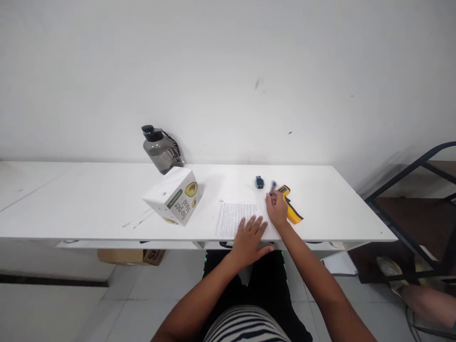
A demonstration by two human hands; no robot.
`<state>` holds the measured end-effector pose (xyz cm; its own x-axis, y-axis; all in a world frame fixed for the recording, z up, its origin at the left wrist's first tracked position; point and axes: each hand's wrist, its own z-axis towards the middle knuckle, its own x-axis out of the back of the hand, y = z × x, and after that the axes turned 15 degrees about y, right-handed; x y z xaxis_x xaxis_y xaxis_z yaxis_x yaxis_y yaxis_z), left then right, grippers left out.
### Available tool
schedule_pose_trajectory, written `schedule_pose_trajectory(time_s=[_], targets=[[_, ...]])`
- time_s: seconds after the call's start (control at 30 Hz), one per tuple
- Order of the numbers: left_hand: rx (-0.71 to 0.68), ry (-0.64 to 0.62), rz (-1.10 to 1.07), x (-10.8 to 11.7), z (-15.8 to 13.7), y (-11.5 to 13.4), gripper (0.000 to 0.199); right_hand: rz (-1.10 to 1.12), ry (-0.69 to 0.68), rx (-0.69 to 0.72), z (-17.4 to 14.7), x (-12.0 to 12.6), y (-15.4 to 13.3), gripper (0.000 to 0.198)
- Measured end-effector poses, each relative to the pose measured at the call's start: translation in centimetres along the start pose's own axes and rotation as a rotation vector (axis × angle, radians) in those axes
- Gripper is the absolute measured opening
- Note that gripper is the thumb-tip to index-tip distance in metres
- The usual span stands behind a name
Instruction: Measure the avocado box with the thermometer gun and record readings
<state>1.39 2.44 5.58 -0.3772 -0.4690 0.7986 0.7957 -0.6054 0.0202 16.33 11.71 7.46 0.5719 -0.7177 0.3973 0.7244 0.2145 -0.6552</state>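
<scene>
A sheet of paper (pixel 237 216) covered with rows of handwriting lies near the table's front edge. Flat on its lower part rests my left hand (pixel 249 240), fingers spread. My right hand (pixel 277 208) is closed on a pen (pixel 273 185) at the paper's right side; the pen's upper end is blurred and its tip is hidden by my fingers. Just right of that hand, partly behind it, is a yellow and black infrared thermometer gun (pixel 294 213). A small dark watch with a blue band (pixel 260 182) sits beyond the paper.
A white box with avocado pictures (pixel 174 194) stands left of the paper, with a grey water bottle (pixel 162 149) behind it against the wall. A dark metal rack (pixel 402 223) stands right of the white table (pixel 89 204). Another person's limb (pixel 431 301) shows at lower right.
</scene>
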Motion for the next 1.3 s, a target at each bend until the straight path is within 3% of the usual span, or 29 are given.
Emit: schedule_pose_trajectory(time_s=[0.1,0.27,0.43,0.63,0.73,0.87,1.3], targets=[[0.003,-0.052,0.017,0.0,-0.2,0.0,0.069,0.198,-0.054,-0.133,-0.1,0.5,-0.2,0.023],[0.005,-0.113,0.077,0.2,0.2,0.3,0.061,0.421,-0.407,-0.168,-0.1,1.4,-1.5,0.024],[-0.017,-0.097,0.101,0.1,0.1,0.3,0.058,0.372,-0.524,-0.295,0.8,1.6,-1.8,0.027],[-0.019,-0.052,0.119,-0.3,-0.2,0.5,0.049,0.373,-0.707,-0.267,1.3,1.6,-0.6,0.027],[-0.012,-0.039,0.112,-0.6,-0.3,0.6,0.05,0.388,-0.703,-0.247,1.3,1.8,-0.3,0.023],[0.004,-0.026,0.102,-0.8,-0.4,0.6,0.05,0.249,-0.641,-0.214,1.3,1.9,-0.7,0.037],[-0.004,0.017,0.107,-1.3,-0.7,0.7,0.047,0.191,-0.625,-0.142,0.8,2.0,-0.6,0.029]])
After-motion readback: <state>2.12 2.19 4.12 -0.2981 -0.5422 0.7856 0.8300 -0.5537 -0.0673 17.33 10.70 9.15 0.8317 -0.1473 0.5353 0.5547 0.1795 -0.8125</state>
